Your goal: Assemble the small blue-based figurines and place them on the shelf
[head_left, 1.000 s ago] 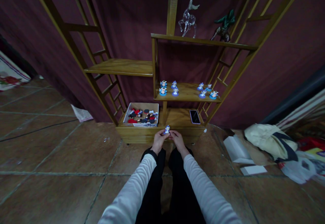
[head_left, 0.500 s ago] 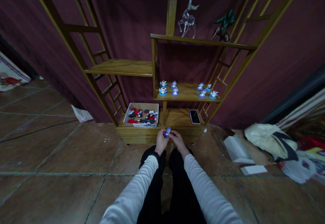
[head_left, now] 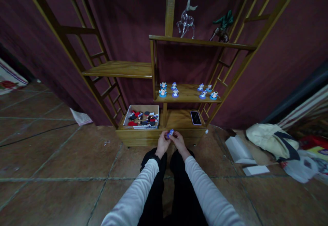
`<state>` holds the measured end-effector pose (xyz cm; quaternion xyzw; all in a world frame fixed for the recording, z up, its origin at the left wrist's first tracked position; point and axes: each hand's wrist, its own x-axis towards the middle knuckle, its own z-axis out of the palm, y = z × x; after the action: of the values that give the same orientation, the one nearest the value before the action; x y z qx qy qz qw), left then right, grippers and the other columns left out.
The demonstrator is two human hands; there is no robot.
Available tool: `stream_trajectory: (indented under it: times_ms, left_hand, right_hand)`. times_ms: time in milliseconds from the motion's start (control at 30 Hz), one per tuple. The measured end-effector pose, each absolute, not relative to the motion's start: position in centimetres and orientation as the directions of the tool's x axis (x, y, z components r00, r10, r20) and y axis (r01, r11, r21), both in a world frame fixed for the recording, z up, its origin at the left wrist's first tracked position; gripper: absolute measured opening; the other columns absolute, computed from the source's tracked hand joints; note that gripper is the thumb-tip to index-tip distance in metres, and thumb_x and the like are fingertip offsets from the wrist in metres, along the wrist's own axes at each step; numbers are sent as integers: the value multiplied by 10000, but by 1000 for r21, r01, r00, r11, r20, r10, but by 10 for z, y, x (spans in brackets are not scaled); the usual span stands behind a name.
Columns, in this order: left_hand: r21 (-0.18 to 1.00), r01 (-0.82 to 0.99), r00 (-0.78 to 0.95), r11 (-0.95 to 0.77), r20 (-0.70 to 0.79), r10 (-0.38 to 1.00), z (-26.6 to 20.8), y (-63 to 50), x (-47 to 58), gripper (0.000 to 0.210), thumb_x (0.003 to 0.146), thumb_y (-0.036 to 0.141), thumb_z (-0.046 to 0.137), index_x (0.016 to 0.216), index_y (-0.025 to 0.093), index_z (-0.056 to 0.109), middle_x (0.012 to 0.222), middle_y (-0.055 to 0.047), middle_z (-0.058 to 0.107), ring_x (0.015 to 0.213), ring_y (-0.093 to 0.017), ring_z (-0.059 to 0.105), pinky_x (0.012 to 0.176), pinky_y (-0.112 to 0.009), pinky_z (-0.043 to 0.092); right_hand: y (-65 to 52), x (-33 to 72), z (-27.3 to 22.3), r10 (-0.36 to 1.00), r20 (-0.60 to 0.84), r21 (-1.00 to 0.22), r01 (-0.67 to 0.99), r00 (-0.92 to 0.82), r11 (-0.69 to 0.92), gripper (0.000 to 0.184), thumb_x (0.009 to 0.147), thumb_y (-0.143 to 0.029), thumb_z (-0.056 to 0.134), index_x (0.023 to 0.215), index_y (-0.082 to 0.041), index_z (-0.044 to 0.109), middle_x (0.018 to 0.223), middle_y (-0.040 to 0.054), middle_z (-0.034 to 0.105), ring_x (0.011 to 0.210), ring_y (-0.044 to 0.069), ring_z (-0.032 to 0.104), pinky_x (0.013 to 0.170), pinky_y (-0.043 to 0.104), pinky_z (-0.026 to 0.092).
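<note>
A small purple figurine (head_left: 170, 133) is held between my two hands, in front of the cabinet's lower edge. My left hand (head_left: 163, 143) grips it from the left, and my right hand (head_left: 178, 142) pinches it from the right. On the middle shelf (head_left: 188, 97) stand several similar figurines, some on purple bases and some on blue ones, in a left group (head_left: 175, 92) and a right group (head_left: 203, 94). Below and to the left, an open cardboard box (head_left: 132, 108) holds several red, black and white figurines lying jumbled.
A phone (head_left: 195, 118) lies on the lower right shelf. Above stand a clear glass deer (head_left: 186, 22) and a dark green statuette (head_left: 222, 27). On the floor at right are a white box (head_left: 239, 149), a cream bag (head_left: 269, 138) and a plastic bag (head_left: 299, 166).
The purple figurine has turned slightly and shifted a little to the right between my hands. The camera view has moved slightly; the figurines on the shelf look unchanged.
</note>
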<state>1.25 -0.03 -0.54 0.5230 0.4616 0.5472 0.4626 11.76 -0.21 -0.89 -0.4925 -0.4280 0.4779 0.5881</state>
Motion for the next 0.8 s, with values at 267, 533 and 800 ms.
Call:
stream_trajectory:
  times_ms: [267,533,800]
  left_hand:
    - [932,-351,80,88,-64,995,-2,-2,7,359,571,93,692,923,136,635,819,-52,680,742,-141,621,791,-315,477]
    - [849,-495,115,188,-150,982,-9,5,6,354,627,147,687,978,142,645,916,-81,678,799,-161,633,774,-318,489]
    - [882,-439,144,171,-119,982,-4,4,5,369,614,216,724,960,126,635,885,-80,670,779,-159,627,739,-299,493]
  right_hand:
    - [0,117,-14,970,48,-988,-128,240,81,295,592,-338,677,840,-186,625,822,23,665,770,168,591,735,293,464]
    - [-1,118,-13,966,-5,-982,-181,259,44,238,629,-330,611,820,-195,657,866,29,667,781,177,601,707,303,493]
    - [-4,118,-5,972,-36,-974,-224,230,17,259,590,-341,668,804,-194,665,830,27,666,747,174,592,686,298,490]
